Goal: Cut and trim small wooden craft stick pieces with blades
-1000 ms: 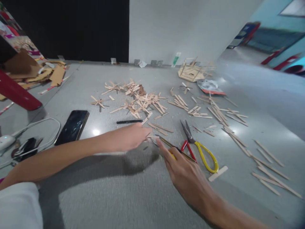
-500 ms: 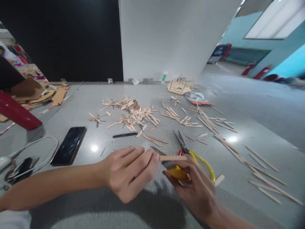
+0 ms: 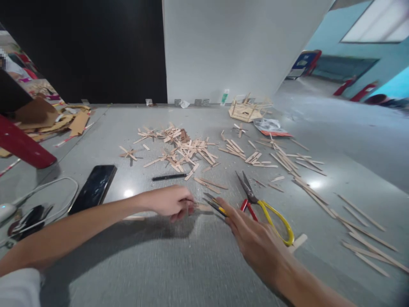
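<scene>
My left hand (image 3: 171,201) is low over the grey floor with its fingers curled, pinching a short wooden stick (image 3: 200,207) against the floor. My right hand (image 3: 255,241) reaches in from the lower right. Its fingers lie along a yellow utility knife (image 3: 216,206), and the blade end pokes out past the fingertips, right beside the stick. The two hands almost meet at the stick. Scissors (image 3: 266,207) with one yellow and one red handle lie just right of my right hand.
A pile of short wooden sticks (image 3: 183,149) spreads across the floor ahead, with a black pen (image 3: 169,176) in front. Long sticks (image 3: 361,232) lie at right, and a stick frame (image 3: 246,111) stands by the wall. A phone (image 3: 93,187), a cable and cardboard scraps (image 3: 64,121) lie left.
Both hands have gone from raised in front of me back down to the floor, carrying the stick and knife forward. The camera view has tilted slightly.
</scene>
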`<action>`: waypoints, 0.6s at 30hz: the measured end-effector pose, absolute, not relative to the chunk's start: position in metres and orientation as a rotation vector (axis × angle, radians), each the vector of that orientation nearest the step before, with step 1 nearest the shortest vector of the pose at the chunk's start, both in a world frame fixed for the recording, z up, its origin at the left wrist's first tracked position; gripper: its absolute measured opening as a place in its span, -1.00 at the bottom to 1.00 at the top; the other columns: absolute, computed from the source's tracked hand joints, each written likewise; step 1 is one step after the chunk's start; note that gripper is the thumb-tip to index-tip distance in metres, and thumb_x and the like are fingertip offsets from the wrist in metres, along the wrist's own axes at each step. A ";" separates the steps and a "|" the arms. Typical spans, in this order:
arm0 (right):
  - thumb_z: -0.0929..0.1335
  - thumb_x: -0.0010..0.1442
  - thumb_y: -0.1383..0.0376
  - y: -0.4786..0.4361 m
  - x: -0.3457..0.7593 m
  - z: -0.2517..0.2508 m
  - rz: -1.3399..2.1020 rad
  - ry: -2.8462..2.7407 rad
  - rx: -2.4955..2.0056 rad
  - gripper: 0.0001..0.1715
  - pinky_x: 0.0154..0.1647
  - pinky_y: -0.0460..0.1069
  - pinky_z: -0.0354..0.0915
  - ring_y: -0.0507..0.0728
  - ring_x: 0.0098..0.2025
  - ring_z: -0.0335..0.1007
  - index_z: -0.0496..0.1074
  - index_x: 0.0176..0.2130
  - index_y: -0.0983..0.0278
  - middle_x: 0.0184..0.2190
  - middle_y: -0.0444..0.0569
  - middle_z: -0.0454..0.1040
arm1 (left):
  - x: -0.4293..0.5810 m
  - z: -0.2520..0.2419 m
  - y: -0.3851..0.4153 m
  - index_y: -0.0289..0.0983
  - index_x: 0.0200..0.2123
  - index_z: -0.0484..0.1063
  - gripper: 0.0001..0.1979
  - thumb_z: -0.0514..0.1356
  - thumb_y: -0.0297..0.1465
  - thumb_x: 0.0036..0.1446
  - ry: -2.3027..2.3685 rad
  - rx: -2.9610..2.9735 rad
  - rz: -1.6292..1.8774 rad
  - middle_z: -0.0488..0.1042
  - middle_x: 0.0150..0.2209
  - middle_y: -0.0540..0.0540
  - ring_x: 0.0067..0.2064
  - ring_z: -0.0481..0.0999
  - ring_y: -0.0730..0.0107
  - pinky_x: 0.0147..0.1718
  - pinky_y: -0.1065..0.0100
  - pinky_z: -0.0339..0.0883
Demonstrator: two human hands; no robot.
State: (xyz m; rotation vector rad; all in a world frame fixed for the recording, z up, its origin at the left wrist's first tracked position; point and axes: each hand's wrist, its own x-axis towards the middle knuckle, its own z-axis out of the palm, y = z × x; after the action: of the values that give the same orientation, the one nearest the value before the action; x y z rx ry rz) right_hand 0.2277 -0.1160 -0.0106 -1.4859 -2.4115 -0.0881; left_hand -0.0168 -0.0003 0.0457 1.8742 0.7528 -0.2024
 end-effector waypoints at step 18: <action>0.11 0.01 0.69 -0.123 0.235 -0.016 0.017 -2.691 -1.338 0.23 -0.50 -0.08 0.41 0.03 -0.54 0.40 -0.36 0.50 0.05 -0.35 -0.15 0.44 | -0.018 0.031 0.015 -0.27 -0.42 0.28 -0.72 -0.04 -0.49 0.37 0.601 1.853 -0.332 0.35 -0.66 0.08 -0.66 0.41 0.50 -0.63 0.53 0.25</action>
State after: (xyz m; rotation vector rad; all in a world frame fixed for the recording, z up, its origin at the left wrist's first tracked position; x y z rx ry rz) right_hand 0.2346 -0.1234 -0.0156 -1.3378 -2.6913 0.0175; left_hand -0.0181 0.0151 0.0308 1.8534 0.6013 -0.3319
